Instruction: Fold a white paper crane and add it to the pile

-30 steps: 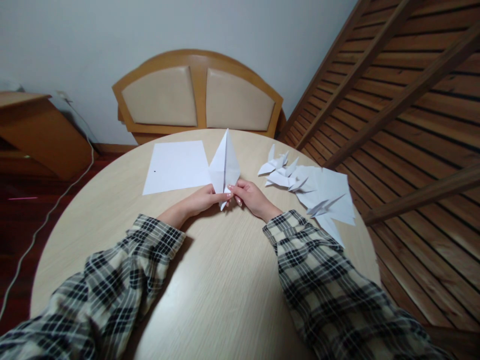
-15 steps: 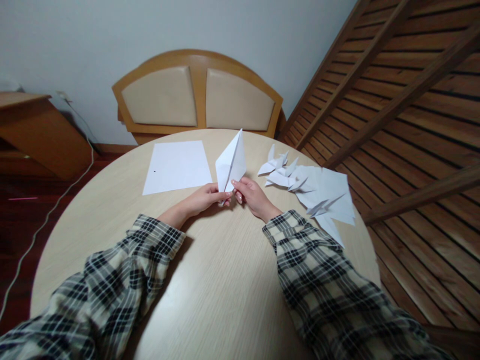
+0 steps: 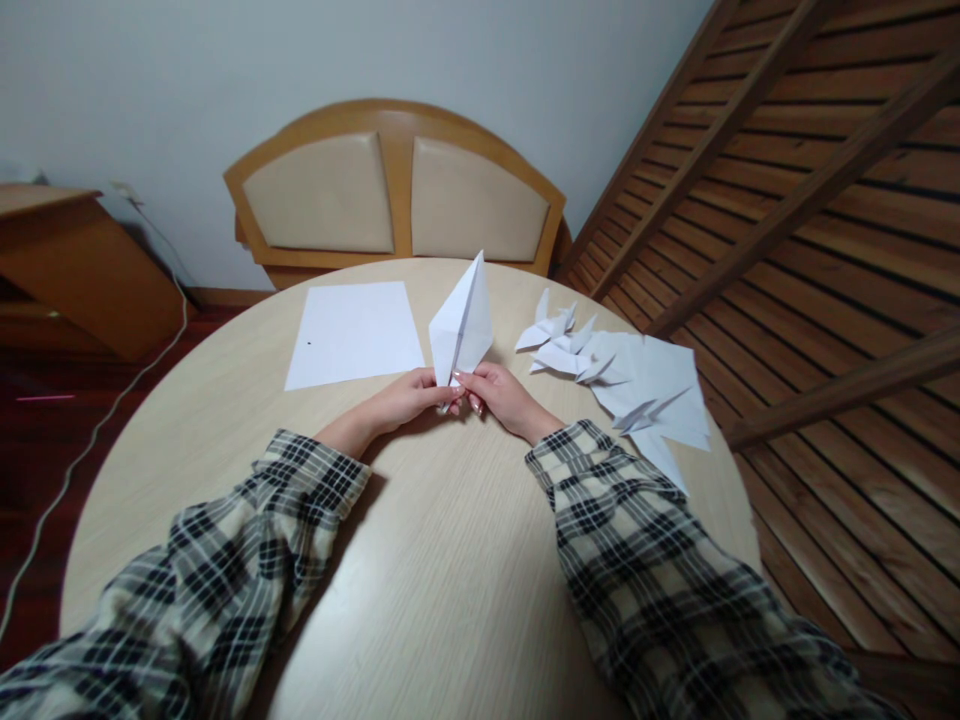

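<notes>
A white piece of folded paper point(image 3: 460, 322), shaped like a long diamond with a crease down its middle, stands tilted between my hands with its tall point away from me. My left hand point(image 3: 412, 396) pinches its lower left side, thumb on top. On the lower right side, my right hand point(image 3: 504, 396) grips it with the thumb across the front near the crease. The paper's bottom tip is mostly covered by my fingers.
A flat white sheet point(image 3: 356, 335) with a small dark dot lies left on the round table point(image 3: 420, 570). Several folded paper cranes point(image 3: 559, 345) rest at the right, partly on loose white paper point(image 3: 667, 375). Beyond the table stands a padded wooden headboard point(image 3: 403, 190).
My right thumb has shifted left and slightly down across the lower part of the folded paper. The paper's top has tipped slightly up and left. My left hand stays in place.
</notes>
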{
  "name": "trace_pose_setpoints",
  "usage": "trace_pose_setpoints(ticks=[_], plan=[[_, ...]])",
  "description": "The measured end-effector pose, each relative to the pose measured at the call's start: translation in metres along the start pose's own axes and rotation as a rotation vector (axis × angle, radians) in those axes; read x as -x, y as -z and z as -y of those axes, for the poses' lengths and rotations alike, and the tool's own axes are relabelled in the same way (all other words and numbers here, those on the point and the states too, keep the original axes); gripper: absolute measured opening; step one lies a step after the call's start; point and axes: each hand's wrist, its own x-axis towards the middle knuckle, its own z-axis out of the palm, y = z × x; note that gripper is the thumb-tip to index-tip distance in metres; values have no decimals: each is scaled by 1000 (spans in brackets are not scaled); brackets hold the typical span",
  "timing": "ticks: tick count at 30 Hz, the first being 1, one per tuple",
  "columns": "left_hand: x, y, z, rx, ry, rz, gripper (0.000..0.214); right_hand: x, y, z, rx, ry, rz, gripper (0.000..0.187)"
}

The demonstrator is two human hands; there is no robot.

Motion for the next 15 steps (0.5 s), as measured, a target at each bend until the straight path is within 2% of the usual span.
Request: trace_pose_setpoints(ticks=[5, 10, 15], plan=[[0, 0, -1, -13, 20, -27, 21, -1, -1, -2, -35, 17, -26, 37], [2, 1, -2, -10, 62, -101, 16, -2, 0, -4, -161, 16, -105, 44], [4, -1, -6, 16, 114, -78, 12, -4, 1, -6, -208, 20, -148, 48]])
